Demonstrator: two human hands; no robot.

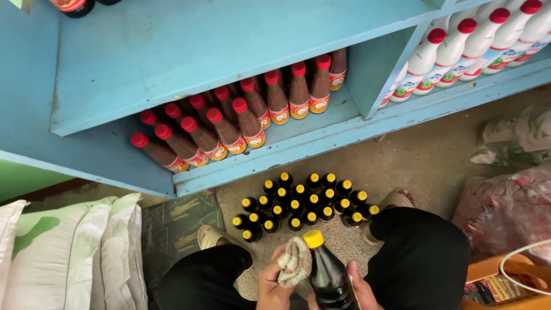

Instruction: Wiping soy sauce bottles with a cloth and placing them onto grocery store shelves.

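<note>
Dark bottle point(328, 276) with yellow cap sits at 6 o'clock, gripped by the right hand point(360, 287); the left hand point(271, 284) clutches a cloth point(295, 261). Yellow-capped bottles point(304, 202) stand on the gritty floor point(425, 158); the blue shelf point(298, 146) at 12 o'clock holds red-capped bottles point(229, 123).

I squat before my blue wooden shelf point(229, 46), its paint chipped along the lower edge. Beneath me lies a gritty concrete floor point(436, 155). White sacks point(74, 252) lean at my left, plastic bags point(505, 206) pile at my right.
</note>
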